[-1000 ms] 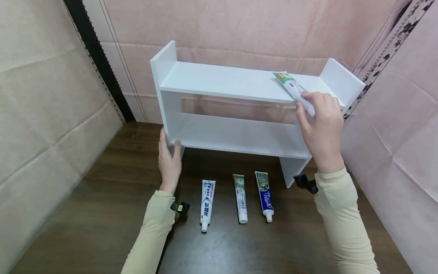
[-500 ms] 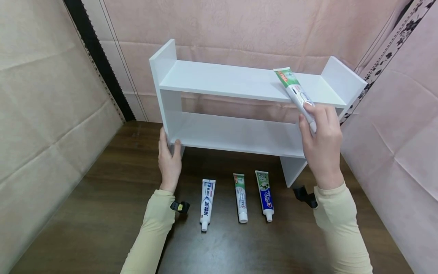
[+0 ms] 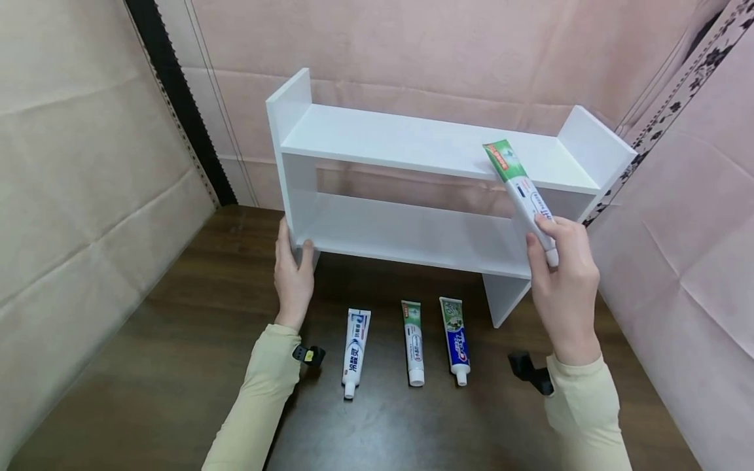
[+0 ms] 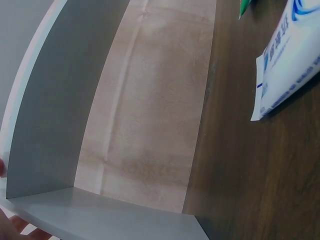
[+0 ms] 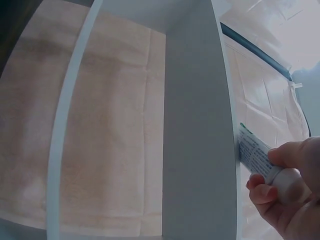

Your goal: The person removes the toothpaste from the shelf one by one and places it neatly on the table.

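My right hand pinches a toothpaste tube, green and white, by its cap end, between thumb and fingers. The tube slants up and left, in front of the right part of a white two-tier shelf. In the right wrist view, the printed back of the toothpaste tube shows beside the shelf board. At the shelf's lower left, my left hand holds the side panel, thumb at the front and fingers along the outside. Part of that hand shows at the corner of the left wrist view.
On the brown wooden table lie a white-and-blue toothpaste tube, a smaller green-and-white tube and a green-and-blue tube, caps toward me. Pale cloth hangs behind the shelf and along both sides.
My right hand has drawn the toothpaste tube down and toward me, from over the top board to in front of the shelf. The left hand stays at the side panel.
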